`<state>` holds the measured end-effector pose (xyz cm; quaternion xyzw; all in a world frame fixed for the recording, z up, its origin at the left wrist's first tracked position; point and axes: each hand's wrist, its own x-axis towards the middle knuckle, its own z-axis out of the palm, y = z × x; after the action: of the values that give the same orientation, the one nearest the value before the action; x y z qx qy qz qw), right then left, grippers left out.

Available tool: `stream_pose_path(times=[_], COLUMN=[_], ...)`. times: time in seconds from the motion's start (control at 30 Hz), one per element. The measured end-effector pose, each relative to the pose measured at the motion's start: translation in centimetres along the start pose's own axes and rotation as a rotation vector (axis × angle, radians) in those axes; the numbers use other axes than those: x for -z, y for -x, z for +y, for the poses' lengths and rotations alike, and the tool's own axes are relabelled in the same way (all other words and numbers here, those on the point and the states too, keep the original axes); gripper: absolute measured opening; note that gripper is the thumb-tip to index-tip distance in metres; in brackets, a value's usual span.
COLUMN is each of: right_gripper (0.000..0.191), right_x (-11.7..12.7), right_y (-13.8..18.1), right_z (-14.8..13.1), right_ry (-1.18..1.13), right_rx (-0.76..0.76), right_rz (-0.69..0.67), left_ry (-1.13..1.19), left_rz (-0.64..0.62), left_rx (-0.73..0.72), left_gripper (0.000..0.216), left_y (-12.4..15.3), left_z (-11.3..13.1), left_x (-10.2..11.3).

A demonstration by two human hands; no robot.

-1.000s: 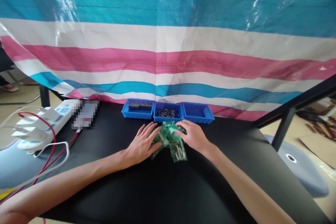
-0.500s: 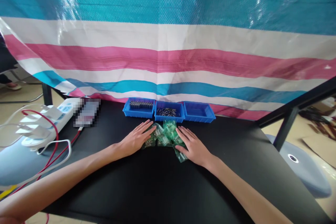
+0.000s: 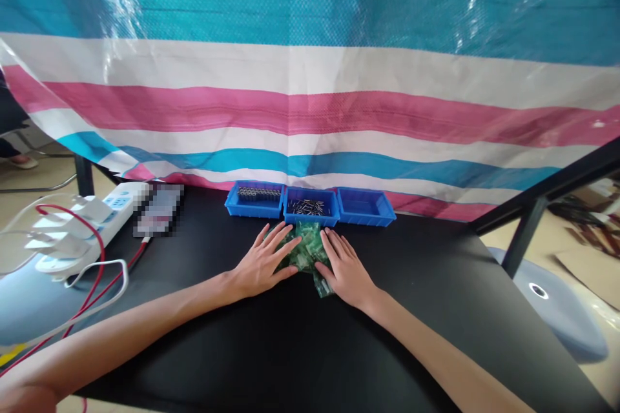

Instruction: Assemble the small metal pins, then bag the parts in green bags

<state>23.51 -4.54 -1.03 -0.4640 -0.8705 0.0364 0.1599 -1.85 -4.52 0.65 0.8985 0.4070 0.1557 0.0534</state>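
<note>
Three trays (image 3: 310, 219) stood side by side along the far edge of the worktop (image 3: 290, 348), pins (image 3: 307, 207) in the middle one, small parts (image 3: 259, 195) in the left one. Before the middle tray lay heaped packets (image 3: 307, 250), the left hand (image 3: 261, 264) on their left side, the right hand (image 3: 349, 272) on their right. The far left corner held a power strip (image 3: 126, 197), with a device (image 3: 159, 206) just right of it. Behind the trays hung a sheet (image 3: 310, 110); beyond the right edge stood a stool (image 3: 564, 322).

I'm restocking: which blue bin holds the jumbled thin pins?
The middle bin, beyond the green packets; its thin pins lie jumbled. The left bin holds rowed pieces; the right bin shows no pins.
</note>
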Motion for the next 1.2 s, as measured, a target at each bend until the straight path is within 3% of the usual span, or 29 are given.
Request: stream_pose_path(times=[0.23,0.47,0.73,0.87,1.03,1.2], right_gripper=[0.061,0.056,0.044,0.054,0.073,0.072], right_x=[0.5,0.7,0.9,1.2,1.7,1.4], right_y=[0.1,-0.1,-0.4,0.1,1.3,1.0], right_z=[0.0,0.1,1.1,1.4,1.1,0.7], right_ry=[-0.029,-0.054,0.001,-0.003,-0.016,0.002], right_rx=[0.048,0.032,-0.093,-0.12,0.012,0.042], right_rz=[-0.024,0.003,0.066,0.037,-0.071,-0.1], left_ry=[0.016,0.021,0.012,-0.023,-0.05,-0.06], left_rz=[-0.058,-0.03,-0.032,-0.063,-0.078,-0.114], left_rx=[-0.143,-0.151,-0.147,-0.099,0.049,0.024], left_gripper=[0.071,0.073,0.059,0.064,0.079,0.08], left_y=[-1.4,-1.7,-0.9,-0.1,1.2,1.2], left_z=[-0.2,-0.3,-0.9,-1.2,-1.3,-1.3], left_x=[0.5,0.4,1.0,1.0,0.5,0.3])
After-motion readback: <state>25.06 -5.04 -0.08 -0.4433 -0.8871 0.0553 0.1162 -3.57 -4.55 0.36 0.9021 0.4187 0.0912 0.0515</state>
